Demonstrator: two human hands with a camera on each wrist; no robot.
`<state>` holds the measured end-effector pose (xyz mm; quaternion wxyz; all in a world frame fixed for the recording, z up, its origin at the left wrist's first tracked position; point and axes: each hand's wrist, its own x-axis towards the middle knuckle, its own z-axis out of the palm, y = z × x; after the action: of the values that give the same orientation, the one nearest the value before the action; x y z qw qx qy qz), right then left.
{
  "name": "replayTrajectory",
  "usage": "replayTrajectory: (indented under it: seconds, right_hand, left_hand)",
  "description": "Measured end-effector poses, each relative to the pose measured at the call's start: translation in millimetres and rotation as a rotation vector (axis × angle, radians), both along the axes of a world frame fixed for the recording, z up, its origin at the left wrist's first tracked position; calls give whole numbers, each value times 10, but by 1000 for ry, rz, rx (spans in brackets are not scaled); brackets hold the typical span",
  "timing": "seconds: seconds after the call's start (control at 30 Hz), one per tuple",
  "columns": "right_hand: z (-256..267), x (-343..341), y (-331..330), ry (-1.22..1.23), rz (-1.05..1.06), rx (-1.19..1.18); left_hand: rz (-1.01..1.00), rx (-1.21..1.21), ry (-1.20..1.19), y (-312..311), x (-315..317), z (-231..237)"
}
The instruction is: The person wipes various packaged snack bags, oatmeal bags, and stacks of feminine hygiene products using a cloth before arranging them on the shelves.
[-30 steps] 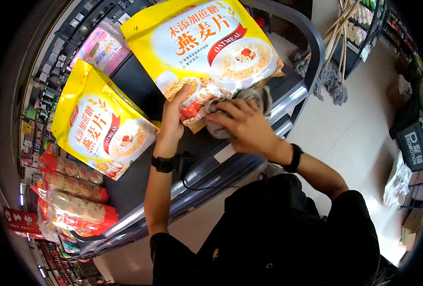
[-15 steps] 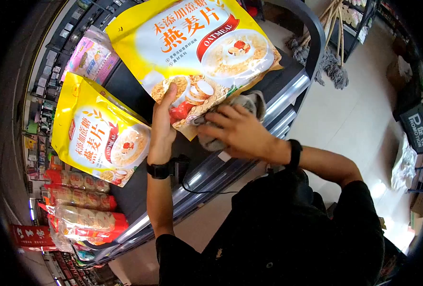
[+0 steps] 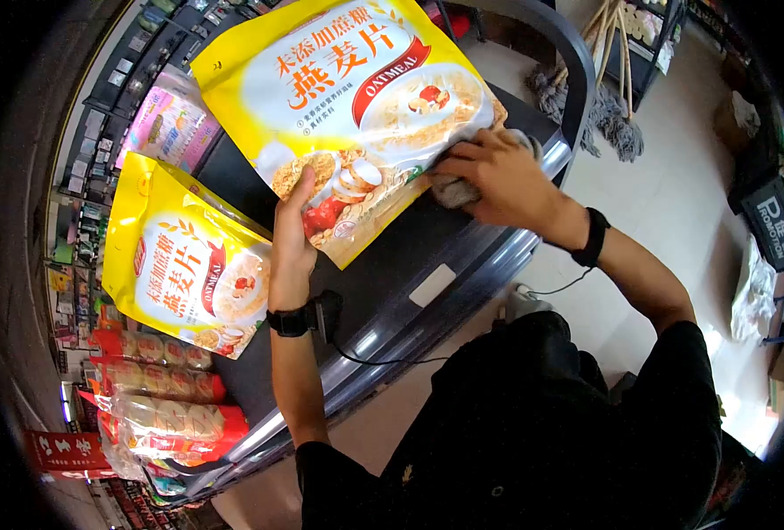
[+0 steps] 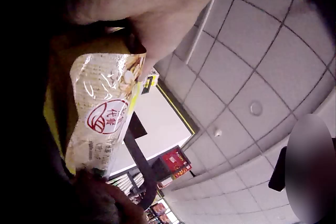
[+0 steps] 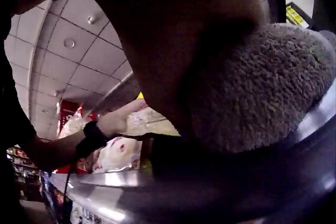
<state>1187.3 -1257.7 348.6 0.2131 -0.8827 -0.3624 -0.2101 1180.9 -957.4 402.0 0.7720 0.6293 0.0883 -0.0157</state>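
Observation:
My left hand (image 3: 293,243) grips a large yellow oatmeal bag (image 3: 334,146) at its lower left corner, thumb lying over the front. The bag is propped at a slant over the dark counter, its printed front towards me. In the left wrist view, its creased bottom panel (image 4: 102,98) shows below the hand. At the bag's lower right edge, my right hand (image 3: 514,181) holds a grey fluffy cloth (image 3: 454,192), bunched under the fingers. The right wrist view shows the cloth's thick pile (image 5: 262,90) close over the counter. A second oatmeal bag (image 3: 180,261) lies left of my left hand.
The dark counter (image 3: 392,252) has a shiny metal edge and a small white label (image 3: 432,285). Red-ended packs (image 3: 175,415) lie at its left end, with a pink package (image 3: 167,128) behind. A curved black rail (image 3: 578,66) borders the right side, beyond which mops (image 3: 617,124) stand.
My right hand has slid rightward with the cloth, from near the bag's bottom corner to its lower right edge, uncovering the white label. My left hand keeps its grip on the bag.

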Motion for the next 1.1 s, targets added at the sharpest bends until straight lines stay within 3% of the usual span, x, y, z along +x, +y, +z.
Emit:
replayTrajectory:
  seconds: [0.03, 0.1, 0.37, 0.43, 0.57, 0.7, 0.77, 0.83, 0.97, 1.03, 1.1]
  right_hand:
    - [21, 71, -42, -11, -3, 1]
    - [74, 160, -85, 192, -140, -164]
    - [42, 391, -286, 130, -131, -144]
    - [152, 409, -303, 319, -147, -211]
    - [206, 467, -419, 323, -154, -158]
    - [261, 726, -793, 413, -313, -142]
    - [195, 916, -799, 344, -302, -117]
    - [354, 1022, -705, 516, -185, -198]
    - [488, 1094, -728, 642, -98, -128]
    - [487, 1072, -732, 517, -143, -4]
    - [262, 1193, -655, 466, -58, 64]
  left_hand:
    - [-3, 1, -11, 7, 7, -1]
    - [-16, -12, -63, 67, 49, -92]
    - [-7, 13, -82, 92, 74, -160]
    - [2, 27, -88, 136, 98, -208]
    - [24, 38, -142, 74, 47, -208]
    - [128, 105, -145, 49, 72, -270]
    - [76, 44, -66, 240, 113, -401]
    - [79, 60, 14, 411, 104, -516]
    - [22, 166, 43, 369, 13, -416]
    - [229, -17, -65, 82, 14, -319]
    - [293, 52, -90, 79, 118, -419]
